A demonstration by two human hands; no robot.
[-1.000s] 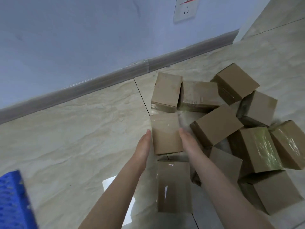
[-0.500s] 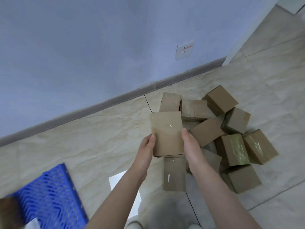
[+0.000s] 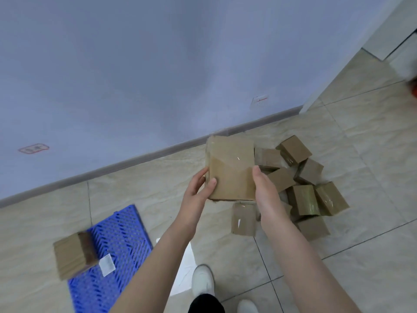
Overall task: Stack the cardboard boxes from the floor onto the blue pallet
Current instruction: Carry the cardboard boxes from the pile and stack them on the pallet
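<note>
Hands grip one cardboard box [image 3: 231, 170] between them, your left hand [image 3: 198, 188] and right hand [image 3: 265, 190] clamping its opposite sides, above the box pile [image 3: 302, 188] and right of the blue pallet [image 3: 112, 256], where another box [image 3: 73, 256] sits.

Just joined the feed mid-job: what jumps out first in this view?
A cardboard box held up in mid-frame between the left hand and the right hand. To the right, a loose heap of boxes lies on the tiled floor near the wall. At lower left, the blue pallet carries one box at its left edge.
</note>
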